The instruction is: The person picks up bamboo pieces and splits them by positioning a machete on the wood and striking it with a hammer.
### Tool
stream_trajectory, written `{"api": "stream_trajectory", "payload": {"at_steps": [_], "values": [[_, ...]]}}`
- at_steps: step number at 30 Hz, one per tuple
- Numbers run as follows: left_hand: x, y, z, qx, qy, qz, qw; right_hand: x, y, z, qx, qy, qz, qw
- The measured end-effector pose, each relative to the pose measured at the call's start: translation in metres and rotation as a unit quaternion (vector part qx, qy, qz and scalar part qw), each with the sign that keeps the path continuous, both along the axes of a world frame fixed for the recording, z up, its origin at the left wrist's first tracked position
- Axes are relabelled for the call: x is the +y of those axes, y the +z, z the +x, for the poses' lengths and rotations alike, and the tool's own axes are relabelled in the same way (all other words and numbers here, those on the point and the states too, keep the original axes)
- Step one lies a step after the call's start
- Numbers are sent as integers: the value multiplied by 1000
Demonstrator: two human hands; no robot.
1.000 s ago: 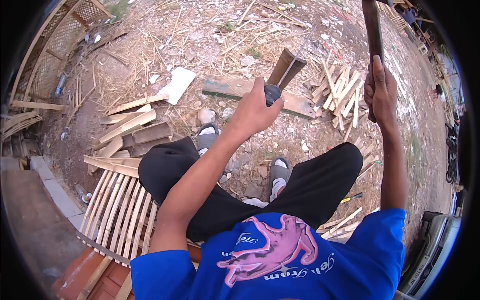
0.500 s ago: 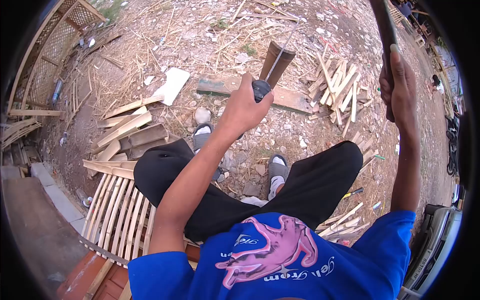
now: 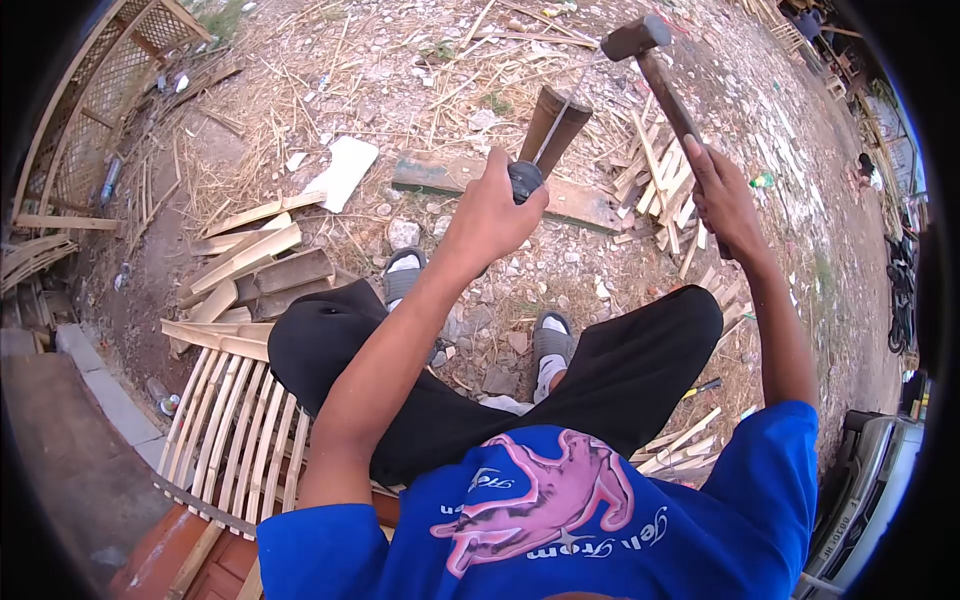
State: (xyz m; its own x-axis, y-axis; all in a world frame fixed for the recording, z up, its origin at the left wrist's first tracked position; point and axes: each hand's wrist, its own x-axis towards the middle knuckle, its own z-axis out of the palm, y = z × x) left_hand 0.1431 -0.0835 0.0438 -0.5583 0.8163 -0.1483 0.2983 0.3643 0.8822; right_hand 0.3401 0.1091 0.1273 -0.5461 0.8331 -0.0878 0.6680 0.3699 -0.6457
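My left hand is wrapped round the black handle of a long thin-bladed knife, its blade pointing forward and away from me. Under the blade stands a short upright piece of split bamboo, the blade lying across its top end. It rises by a wooden plank on the ground. In my right hand is a hammer, gripped by its shaft and raised. The hammer's head is up near the blade's far end; whether they touch I cannot tell.
Split bamboo pieces lie at the left, beside a slatted bamboo frame. A pile of split sticks lies at the right. A white sheet-like piece rests beyond my feet. A vehicle stands at the lower right.
My right hand has come down and inward to the left, bringing the hammer's head into view near the blade. My left hand and the knife have hardly moved.
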Motion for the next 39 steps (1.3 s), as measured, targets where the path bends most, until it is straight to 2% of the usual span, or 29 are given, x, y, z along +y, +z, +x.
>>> {"api": "stream_trajectory", "payload": {"at_steps": [2, 6, 7, 9, 10, 11, 12, 13, 14, 16, 18, 20, 24, 26, 28, 29, 30, 31, 32, 33, 36, 39], "values": [[0, -3, 1, -1, 1, 9, 1000, 0, 35, -3, 61, 13, 49, 997], [2, -5, 2, -1, -10, 7, 1000, 0, 70, -10, 319, 29, 37, 946], [1, -5, 2, -1, -9, 5, 1000, -1, 62, -14, 373, 43, 49, 925], [-1, -5, 2, -3, -5, -4, 1000, 3, 4, -16, 409, 59, 58, 909], [-2, -4, 2, -5, -5, -8, 1000, 30, -43, 14, 287, 114, -16, 951], [-1, -3, 1, -4, -5, -11, 1000, 4, -50, 8, 72, 87, 100, 989], [-1, -5, 2, 1, -4, -10, 1000, 4, -67, 10, -21, 130, 98, 986], [-2, -9, 3, 2, -11, -11, 1000, 2, -61, 7, -65, 84, 39, 994], [0, -11, 2, 9, -13, -7, 1000, 5, -55, 4, -67, 48, -22, 996], [0, -8, 1, 8, -13, -10, 1000, 5, -58, 3, -51, -11, -60, 997], [-2, -10, 2, 2, -11, -6, 1000, 7, -44, 4, -24, 3, -45, 999], [-2, -15, 1, -7, 0, 9, 1000, -2, -7, 0, -4, -2, -6, 1000], [-1, -16, -1, -11, -5, 3, 1000, 0, 53, 0, 179, 40, 45, 982], [0, -16, -1, -14, -8, 3, 1000, -1, 57, -5, 312, 60, 51, 947], [1, -14, -2, -9, -7, -6, 1000, 7, 20, -6, 378, 94, 32, 920], [0, -14, -1, -8, -9, -13, 1000, 5, -17, -7, 366, 84, 6, 927], [-1, -15, -2, -10, -10, -11, 1000, 18, -51, 9, 192, 79, 24, 978], [-2, -15, -5, -9, -13, -8, 1000, 12, -64, 4, 19, 97, 109, 989], [-3, -15, -1, -11, -25, -8, 1000, 19, -76, 5, -71, 46, 5, 996], [-4, -17, 6, -7, -33, -15, 999, 24, -74, 0, -70, 7, -50, 996], [-4, -20, 6, 6, -24, -26, 999, 20, -65, -3, -58, -51, -64, 995], [-1, -21, 1, -9, -21, -24, 999, 25, -46, 5, -16, -34, -84, 996]]}}
